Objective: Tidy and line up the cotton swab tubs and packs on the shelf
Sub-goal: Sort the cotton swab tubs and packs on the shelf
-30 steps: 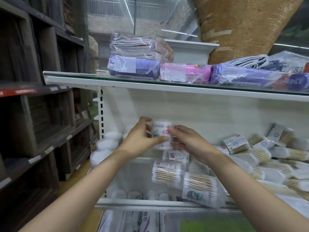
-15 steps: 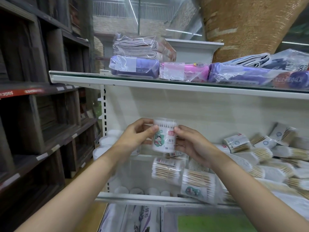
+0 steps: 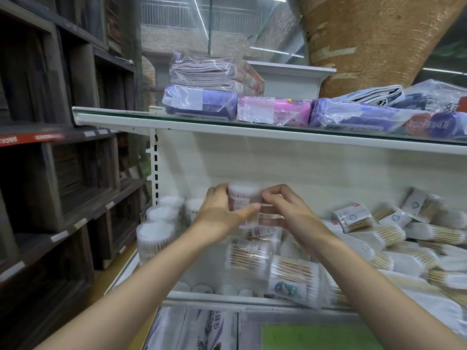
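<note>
A clear round tub of cotton swabs is held upright in the air in front of the shelf's white back wall. My left hand grips its left side with the thumb across the front. My right hand holds its right side with curled fingers. Upright tubs stand in a row at the shelf's left end. More tubs lie on their sides below my hands. Loose swab packs are heaped on the right.
The shelf above carries bagged towels and purple and pink packs. Dark wooden shelving stands on the left. The white shelf front edge runs below the tubs, with small round lids behind it.
The tub has turned in my hands, so its printed label no longer faces me. Both hands have stayed at about the same height in front of the back wall.
</note>
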Tool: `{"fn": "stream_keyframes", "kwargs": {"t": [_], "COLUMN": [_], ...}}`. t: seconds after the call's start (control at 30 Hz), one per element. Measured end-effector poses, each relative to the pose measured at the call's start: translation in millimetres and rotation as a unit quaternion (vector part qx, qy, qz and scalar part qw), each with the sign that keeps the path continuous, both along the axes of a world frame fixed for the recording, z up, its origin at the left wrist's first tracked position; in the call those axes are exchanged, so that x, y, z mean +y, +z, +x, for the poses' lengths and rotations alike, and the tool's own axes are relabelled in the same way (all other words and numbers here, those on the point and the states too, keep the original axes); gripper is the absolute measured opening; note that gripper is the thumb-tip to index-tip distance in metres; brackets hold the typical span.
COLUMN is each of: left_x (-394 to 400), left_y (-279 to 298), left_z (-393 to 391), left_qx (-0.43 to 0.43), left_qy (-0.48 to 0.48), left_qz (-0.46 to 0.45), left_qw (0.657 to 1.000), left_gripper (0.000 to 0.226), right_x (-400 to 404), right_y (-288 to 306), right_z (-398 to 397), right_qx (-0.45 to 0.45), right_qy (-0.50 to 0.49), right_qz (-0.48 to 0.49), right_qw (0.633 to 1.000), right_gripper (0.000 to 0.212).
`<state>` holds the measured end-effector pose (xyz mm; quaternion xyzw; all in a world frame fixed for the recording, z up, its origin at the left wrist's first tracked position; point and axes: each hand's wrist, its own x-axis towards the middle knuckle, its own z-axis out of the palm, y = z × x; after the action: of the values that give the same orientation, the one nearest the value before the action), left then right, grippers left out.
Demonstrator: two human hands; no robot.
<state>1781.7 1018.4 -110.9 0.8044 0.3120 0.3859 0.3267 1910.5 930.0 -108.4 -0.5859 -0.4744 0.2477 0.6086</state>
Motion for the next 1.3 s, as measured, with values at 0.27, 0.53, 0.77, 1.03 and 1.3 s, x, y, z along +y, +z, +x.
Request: {"fn": "stream_keyframes", "kwargs": {"t": [0.27,0.53,0.77,1.03,1.3], "left_x": [11,24,30,31,50], "left_y": [6,-1,2,8,26], "left_z": [-7,-12,-23,-20,-54], "left_qx": [-0.187,-0.217,-0.2,-0.117,0.112], "left_qy": [-0.178,-0.227,-0.243,-0.061,0.002], "left_qz": [-0.396,-0.49,-0.405,-0.155,-0.073], "left_qw": [0.881,0.813,0.858,0.979,0.991], "left_gripper": [0.028,0.07,0.039,0.063,0.074], "right_x": [-7,-5,-3,22,58], "right_y": [5,2,1,0,0], "right_z": [8,10,8,-14,-31], "right_qx": [0.081,0.086,0.023,-0.169,-0.224], "right_qy": [0.011,0.031,0.029,0.001,-0.054], "right_qz": [0.054,0.051,0.052,-0.027,-0.132], "right_qw": [0.995,0.995,0.998,0.985,0.964], "right_gripper": [0.017,0.018,0.02,0.035,0.046]}}
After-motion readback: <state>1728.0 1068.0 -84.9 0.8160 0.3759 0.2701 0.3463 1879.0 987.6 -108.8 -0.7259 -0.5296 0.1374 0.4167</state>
